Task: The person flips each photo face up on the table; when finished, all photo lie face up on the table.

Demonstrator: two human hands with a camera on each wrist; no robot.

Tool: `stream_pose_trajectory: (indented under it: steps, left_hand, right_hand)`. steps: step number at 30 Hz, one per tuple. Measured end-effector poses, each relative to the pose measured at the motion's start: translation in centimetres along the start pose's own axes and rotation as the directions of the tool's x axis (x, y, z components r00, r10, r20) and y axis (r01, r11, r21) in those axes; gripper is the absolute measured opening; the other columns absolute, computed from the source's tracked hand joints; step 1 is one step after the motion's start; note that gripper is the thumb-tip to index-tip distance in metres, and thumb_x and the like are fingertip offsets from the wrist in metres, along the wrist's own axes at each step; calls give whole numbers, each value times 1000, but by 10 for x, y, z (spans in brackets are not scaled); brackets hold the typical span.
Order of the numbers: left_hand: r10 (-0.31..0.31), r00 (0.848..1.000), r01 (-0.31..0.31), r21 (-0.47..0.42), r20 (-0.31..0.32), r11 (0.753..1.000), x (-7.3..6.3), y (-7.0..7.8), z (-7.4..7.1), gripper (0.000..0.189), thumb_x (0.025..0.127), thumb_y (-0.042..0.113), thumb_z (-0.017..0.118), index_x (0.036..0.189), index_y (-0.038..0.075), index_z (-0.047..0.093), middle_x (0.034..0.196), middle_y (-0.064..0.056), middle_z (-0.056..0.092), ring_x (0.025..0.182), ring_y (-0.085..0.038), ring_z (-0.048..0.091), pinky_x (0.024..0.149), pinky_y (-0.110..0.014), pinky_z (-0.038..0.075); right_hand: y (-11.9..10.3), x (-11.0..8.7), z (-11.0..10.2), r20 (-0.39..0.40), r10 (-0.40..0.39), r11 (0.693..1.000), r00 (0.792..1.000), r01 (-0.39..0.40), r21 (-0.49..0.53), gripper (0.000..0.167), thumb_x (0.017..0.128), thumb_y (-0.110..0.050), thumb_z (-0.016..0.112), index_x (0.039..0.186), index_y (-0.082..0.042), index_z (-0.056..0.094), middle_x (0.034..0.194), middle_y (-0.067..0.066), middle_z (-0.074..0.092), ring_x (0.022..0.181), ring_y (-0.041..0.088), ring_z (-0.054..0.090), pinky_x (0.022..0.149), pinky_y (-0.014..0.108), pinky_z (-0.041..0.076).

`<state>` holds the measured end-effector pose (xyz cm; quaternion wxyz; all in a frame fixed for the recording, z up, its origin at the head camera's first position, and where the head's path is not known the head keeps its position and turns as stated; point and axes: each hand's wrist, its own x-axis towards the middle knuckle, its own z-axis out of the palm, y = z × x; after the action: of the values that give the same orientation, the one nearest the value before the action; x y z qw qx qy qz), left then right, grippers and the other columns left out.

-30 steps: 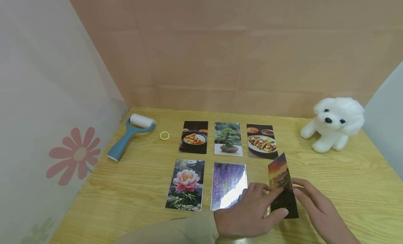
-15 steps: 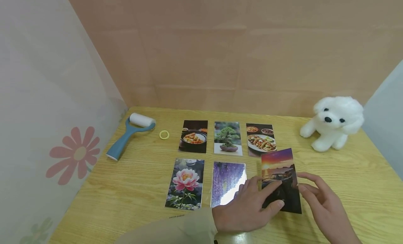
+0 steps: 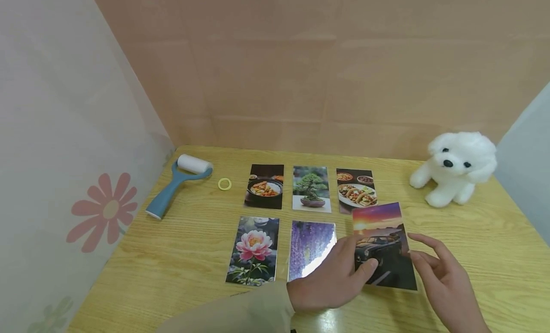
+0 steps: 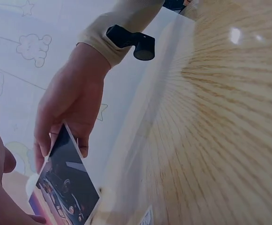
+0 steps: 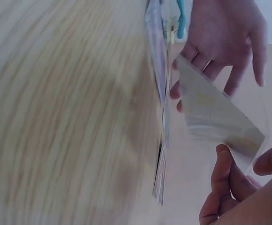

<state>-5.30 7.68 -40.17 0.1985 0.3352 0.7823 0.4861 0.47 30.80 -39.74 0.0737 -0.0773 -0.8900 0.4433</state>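
A photo card (image 3: 382, 242) showing a dark car at sunset is held up, tilted, over the right side of the front row. My right hand (image 3: 447, 280) pinches its right edge between thumb and fingers, and the right wrist view shows the card's pale back (image 5: 220, 117). The left hand (image 3: 331, 275) is at the card's left edge, its fingers extended and its thumb standing off the picture. Beside it lies a purple-blossom card (image 3: 307, 247) with glare, partly covered by that hand. A taco card (image 3: 356, 189) is slightly overlapped by the car card in the head view.
A pink-flower card (image 3: 253, 249), a bonsai card (image 3: 311, 187) and a rice-dish card (image 3: 264, 187) lie flat on the wooden table (image 3: 180, 261). Farther left are a yellow ring (image 3: 225, 179) and a blue-handled lint roller (image 3: 169, 192). A white plush dog (image 3: 455, 168) sits back right.
The car card has turned from nearly edge-on to face the head camera, its left edge moving leftward. My left fingers have slid from across its picture to the left edge.
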Motion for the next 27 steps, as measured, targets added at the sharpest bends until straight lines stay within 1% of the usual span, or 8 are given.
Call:
stream_pose_trajectory:
  steps: [3,6,9,10,14,19,22,27]
  left_hand:
    - [-23,1000,23,-28,0,999,-2,0,-1,66,108,49,35,161,12,19,162,-7,24,148,-17,24,114,-39,30]
    - [-51,999,51,-27,2,998,-5,0,-1,69,107,50,36,161,10,18,161,-8,24,147,-17,24,114,-38,30]
    - [-66,998,66,5,-12,998,-8,1,-2,70,106,49,38,160,10,19,160,-8,26,146,-15,26,114,-35,31]
    - [-71,997,71,20,-17,997,-9,1,-2,70,105,48,40,160,10,20,160,-7,26,145,-15,26,114,-35,31]
    - [-89,995,92,85,-43,992,-11,2,-2,71,100,40,50,159,10,24,159,-5,28,145,-12,27,113,-32,32]
    - [-85,995,95,184,-59,978,-12,2,-1,70,98,34,54,157,8,27,155,-6,33,143,-13,30,112,-31,33]
    - [-105,992,118,271,-64,955,-12,4,0,68,98,35,54,156,8,30,150,-4,39,139,-14,36,109,-31,36]
    - [-147,987,162,448,-68,879,-10,5,3,64,96,42,53,151,14,37,133,3,49,119,-13,45,98,-31,41]
  right_hand:
    - [0,-1,2,-21,15,999,1000,-16,-29,37,107,-22,52,143,-13,50,103,-25,68,39,18,37,41,32,33]
    - [1,-1,2,-43,6,993,999,-11,-121,36,107,-21,54,141,-13,53,104,-4,75,48,6,46,42,31,36]
    - [4,-1,3,-61,-43,978,997,30,-207,34,104,-18,58,137,-10,57,107,16,73,71,-7,53,51,24,43]
    - [5,0,3,-64,-66,973,996,50,-226,34,103,-15,60,136,-9,58,107,17,72,80,-11,52,55,21,44]
    - [13,3,5,-54,-126,959,991,108,-263,33,97,-9,67,129,-4,62,110,16,68,87,-16,47,66,11,41]
    - [19,5,6,-19,-110,947,994,99,-306,34,94,-10,72,125,0,64,112,16,65,93,3,52,68,15,40]
    - [22,5,8,-1,-113,937,994,106,-332,33,92,-11,75,123,-2,67,112,15,64,93,14,54,69,19,41]
    - [24,4,10,18,-134,935,991,132,-330,31,90,-10,76,120,-2,69,111,15,63,95,22,55,69,23,43]
